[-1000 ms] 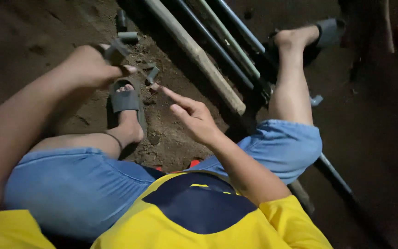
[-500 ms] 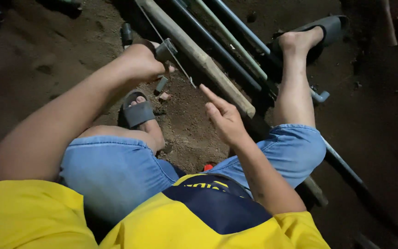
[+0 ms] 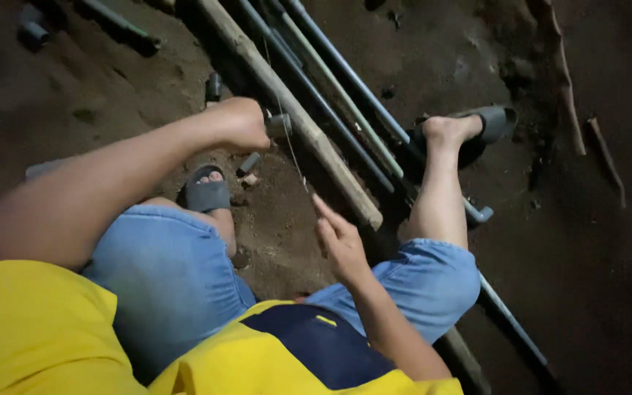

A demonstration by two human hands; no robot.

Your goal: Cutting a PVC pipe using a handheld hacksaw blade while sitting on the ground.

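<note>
Outstretched, the left hand [image 3: 246, 123] closes around a short grey plastic pipe fitting [image 3: 278, 124], right against a long pale wooden pole [image 3: 298, 117]; the right hand [image 3: 339, 240] hangs open and empty just below that pole.

Pipe fitting [image 3: 278, 124]: grey plastic, smooth and matt, which I am gripping in my left hand [image 3: 241, 123]. Pole [image 3: 294, 117]: pale wood, looking rough and dusty. Pipes [image 3: 345, 80]: smooth plastic, giving off a faint sheen. Sandals [image 3: 206, 194]: grey, matt rubber. Shorts [image 3: 170, 271]: I am wearing faded denim cloth. Ground [image 3: 111, 95]: looking like rough, crumbly earth.
</note>
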